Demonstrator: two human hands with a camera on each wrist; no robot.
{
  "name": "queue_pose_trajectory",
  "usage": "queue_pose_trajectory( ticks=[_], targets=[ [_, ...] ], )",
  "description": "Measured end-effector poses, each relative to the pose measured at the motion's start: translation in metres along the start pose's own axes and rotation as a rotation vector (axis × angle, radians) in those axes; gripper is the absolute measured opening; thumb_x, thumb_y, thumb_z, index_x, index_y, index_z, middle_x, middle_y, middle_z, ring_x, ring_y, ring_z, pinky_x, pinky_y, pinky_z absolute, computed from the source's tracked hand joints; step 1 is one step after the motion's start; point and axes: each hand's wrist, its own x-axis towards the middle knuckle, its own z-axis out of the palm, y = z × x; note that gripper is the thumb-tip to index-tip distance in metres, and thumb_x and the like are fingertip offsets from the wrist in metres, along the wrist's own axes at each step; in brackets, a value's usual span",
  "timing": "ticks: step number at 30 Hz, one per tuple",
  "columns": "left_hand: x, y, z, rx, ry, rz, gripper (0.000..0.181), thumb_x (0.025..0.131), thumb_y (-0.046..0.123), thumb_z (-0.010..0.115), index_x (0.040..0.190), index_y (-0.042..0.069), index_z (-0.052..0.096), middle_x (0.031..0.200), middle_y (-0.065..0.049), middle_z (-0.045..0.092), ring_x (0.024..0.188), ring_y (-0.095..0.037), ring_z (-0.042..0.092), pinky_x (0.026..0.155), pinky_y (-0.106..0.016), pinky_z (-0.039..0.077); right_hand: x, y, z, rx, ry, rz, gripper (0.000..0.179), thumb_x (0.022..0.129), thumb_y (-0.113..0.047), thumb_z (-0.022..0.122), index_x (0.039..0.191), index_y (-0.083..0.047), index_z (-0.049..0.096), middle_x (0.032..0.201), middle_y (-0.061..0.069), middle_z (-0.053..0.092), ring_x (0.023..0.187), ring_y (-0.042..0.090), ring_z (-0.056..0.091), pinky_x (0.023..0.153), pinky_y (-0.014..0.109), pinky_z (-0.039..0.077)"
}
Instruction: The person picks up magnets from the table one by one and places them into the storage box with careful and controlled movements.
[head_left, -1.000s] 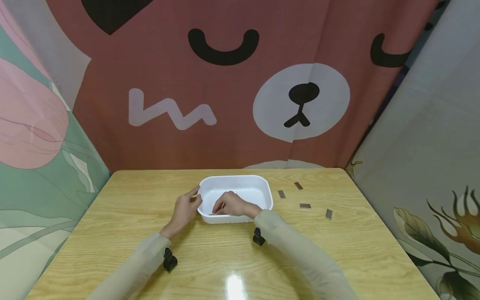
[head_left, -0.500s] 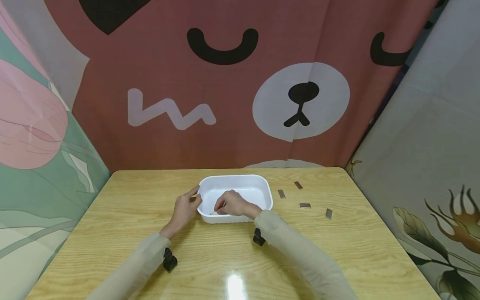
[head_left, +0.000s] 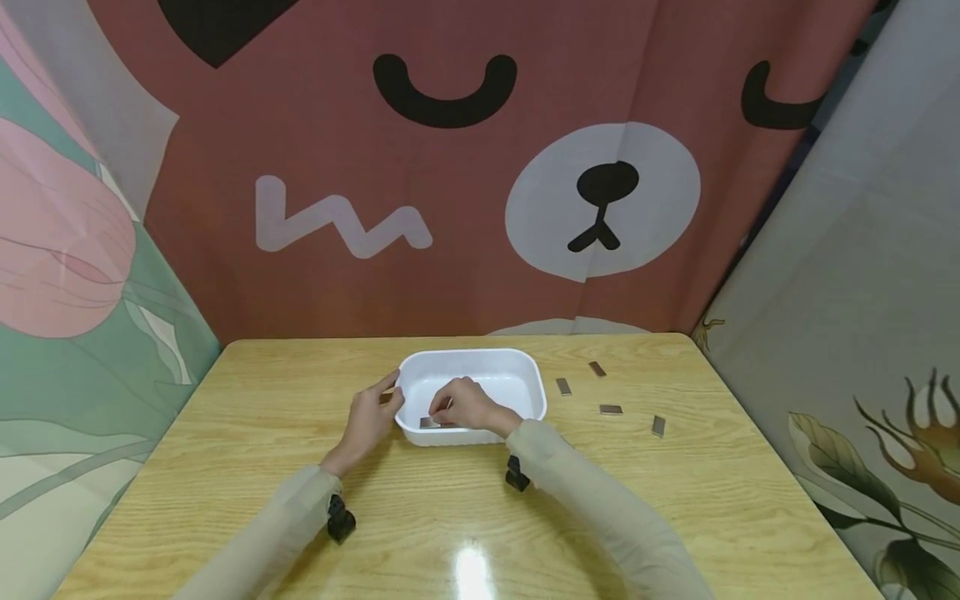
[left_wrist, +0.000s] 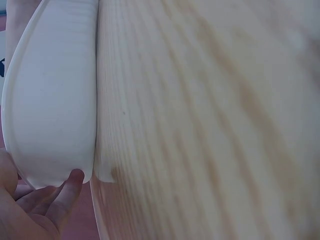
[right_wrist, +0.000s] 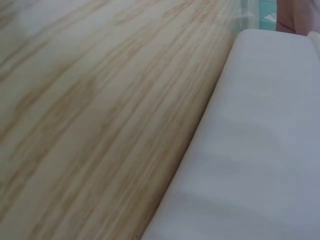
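A white plastic tub point(head_left: 517, 390) stands on the wooden table. My left hand point(head_left: 369, 421) grips its left end, with fingers against the outer wall; in the left wrist view, fingertips point(left_wrist: 76, 175) press near the tub's lower corner. My right hand point(head_left: 467, 406) reaches over the near rim into the tub. Its curled thumb and fingers pinch at a small flat rectangular grey piece point(head_left: 429, 422) near the front left inside. The fingers partly cover that piece. The right wrist view shows mainly the tub's outer wall point(right_wrist: 260, 135), with the right hand out of sight.
Several similar small rectangular pieces lie scattered right of the tub, among them one close to it point(head_left: 563, 387) and one farther right point(head_left: 657, 426). A printed curtain point(head_left: 465, 292) hangs behind the wooden table point(head_left: 420, 517). More patterned cloth hangs at both sides.
The piece under my right fingers has turned from a thin edge to a flat grey face. My right fingertips have shifted slightly up and right. The left hand holds its place.
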Motion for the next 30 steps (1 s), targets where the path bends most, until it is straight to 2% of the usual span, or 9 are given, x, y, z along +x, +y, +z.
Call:
queue_pose_trajectory(
  ticks=[6, 12, 19, 30],
  targets=[
    [0.0000, 0.0011, -0.0008, -0.008, -0.002, -0.003, 0.042, 0.097, 0.005, 0.055, 0.137, -0.008, 0.053, 0.134, -0.024, 0.056, 0.105, -0.037, 0.066, 0.083, -0.036, 0.058, 0.0019, 0.0014, 0.0003, 0.010, -0.016, -0.023, 0.004, 0.086, -0.008, 0.077, 0.089, -0.006, 0.079, 0.077, -0.004, 0.073, 0.067, 0.001, 0.064, 0.069, 0.017, 0.053],
    [0.0009, 0.0021, -0.0011, 0.000, -0.001, 0.011, 0.043, 0.096, 0.004, 0.055, 0.137, -0.009, 0.053, 0.134, -0.025, 0.056, 0.105, -0.037, 0.066, 0.084, -0.036, 0.058, 0.0032, 0.0002, -0.0015, 0.023, -0.051, -0.083, 0.005, 0.086, -0.008, 0.077, 0.089, -0.005, 0.079, 0.082, -0.001, 0.075, 0.075, 0.004, 0.067, 0.072, 0.017, 0.054],
    [-0.0003, 0.0032, -0.0008, 0.007, 0.006, 0.020, 0.042, 0.095, 0.003, 0.055, 0.135, -0.009, 0.054, 0.132, -0.025, 0.057, 0.104, -0.037, 0.067, 0.083, -0.038, 0.058, 0.0025, -0.0001, -0.0022, 0.024, -0.088, -0.095, 0.005, 0.088, -0.006, 0.075, 0.090, -0.004, 0.079, 0.083, 0.001, 0.075, 0.075, 0.005, 0.067, 0.069, 0.017, 0.054],
    [-0.0014, 0.0018, 0.0012, 0.017, 0.022, 0.022, 0.043, 0.093, 0.002, 0.056, 0.134, -0.010, 0.055, 0.129, -0.027, 0.059, 0.101, -0.038, 0.067, 0.082, -0.039, 0.059, 0.0003, -0.0028, -0.0059, -0.018, -0.093, -0.106, 0.005, 0.087, -0.004, 0.075, 0.090, -0.003, 0.078, 0.083, 0.003, 0.075, 0.073, 0.003, 0.066, 0.070, 0.016, 0.053]
  ],
)
